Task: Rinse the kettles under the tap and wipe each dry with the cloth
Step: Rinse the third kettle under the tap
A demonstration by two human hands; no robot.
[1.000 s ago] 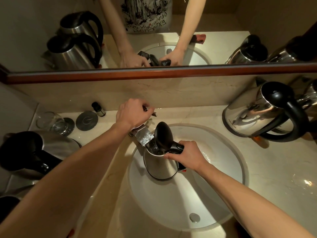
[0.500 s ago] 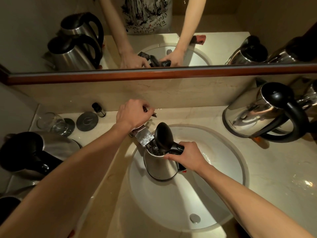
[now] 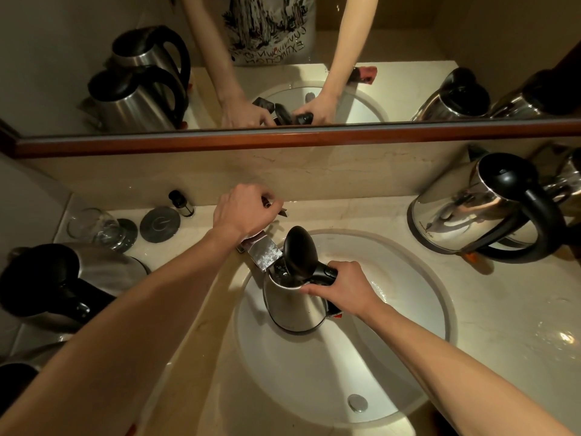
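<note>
A steel kettle (image 3: 292,305) with its black lid (image 3: 300,251) flipped up stands in the white basin (image 3: 408,309), its mouth right under the tap spout (image 3: 265,252). My right hand (image 3: 341,286) grips the kettle's black handle. My left hand (image 3: 243,210) is curled over the tap lever behind the spout. Water shows inside the kettle's mouth. A large steel kettle (image 3: 471,209) stands on the counter at the right. Another kettle (image 3: 59,281) sits at the left. No cloth shows on the counter.
A drinking glass (image 3: 92,226), a round dark coaster (image 3: 159,224) and a small dark bottle (image 3: 181,203) stand at the back left. A mirror (image 3: 408,42) above the backsplash reflects the kettles and arms. The basin drain (image 3: 357,403) lies near the front. Water droplets wet the right counter.
</note>
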